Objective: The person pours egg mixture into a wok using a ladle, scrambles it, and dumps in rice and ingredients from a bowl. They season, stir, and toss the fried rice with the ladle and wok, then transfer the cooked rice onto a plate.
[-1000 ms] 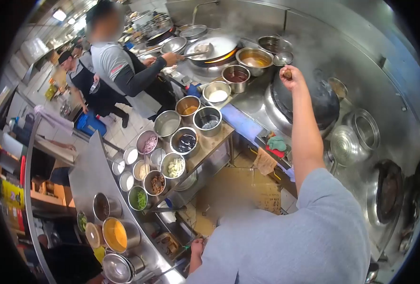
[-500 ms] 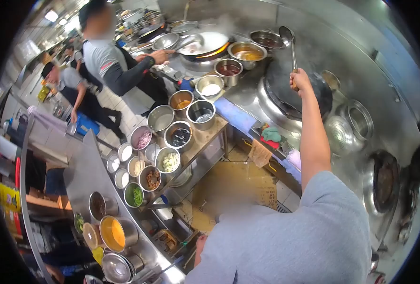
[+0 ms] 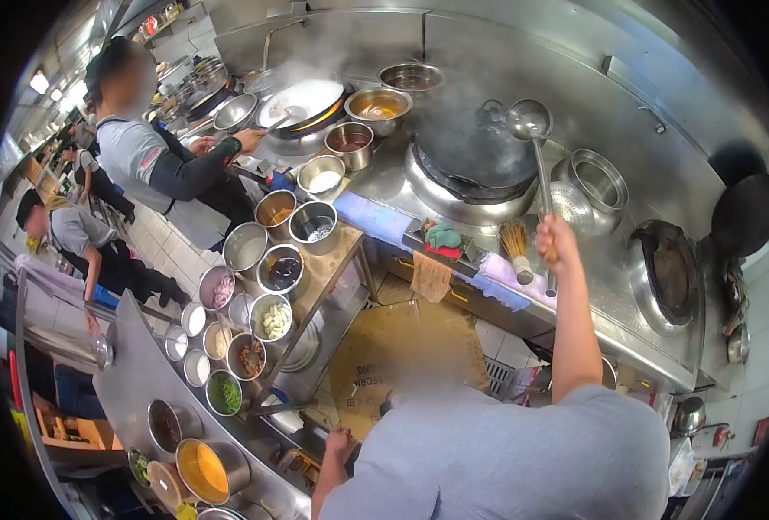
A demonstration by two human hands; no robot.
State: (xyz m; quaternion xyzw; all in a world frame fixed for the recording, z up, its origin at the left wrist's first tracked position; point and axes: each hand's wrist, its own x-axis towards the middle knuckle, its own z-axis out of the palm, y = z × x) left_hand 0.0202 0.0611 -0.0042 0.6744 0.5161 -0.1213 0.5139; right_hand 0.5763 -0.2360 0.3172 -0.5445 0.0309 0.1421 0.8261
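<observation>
My right hand [image 3: 558, 243] is closed around the handle of a long metal ladle [image 3: 530, 120], with the bowl pointing away from me. The ladle bowl appears at the right edge of a steaming dark wok [image 3: 467, 152] on the burner. Just left of this hand lies a bamboo brush [image 3: 514, 241]; a perforated strainer [image 3: 568, 208] rests behind the handle. Low beside my body is my left hand [image 3: 339, 444], fingers curled in. What it holds, if anything, is hidden.
Several metal pots of ingredients, such as diced white pieces [image 3: 274, 321] and chopped greens [image 3: 224, 394], stand to the left. A co-worker [image 3: 133, 147] works at a neighbouring wok [image 3: 302, 104]. Flattened cardboard [image 3: 402, 355] covers the floor. Another burner [image 3: 666, 273] is at the right.
My right hand and the ladle have come back toward me from over the wok. My left hand shows more fully at my side. The view has turned right.
</observation>
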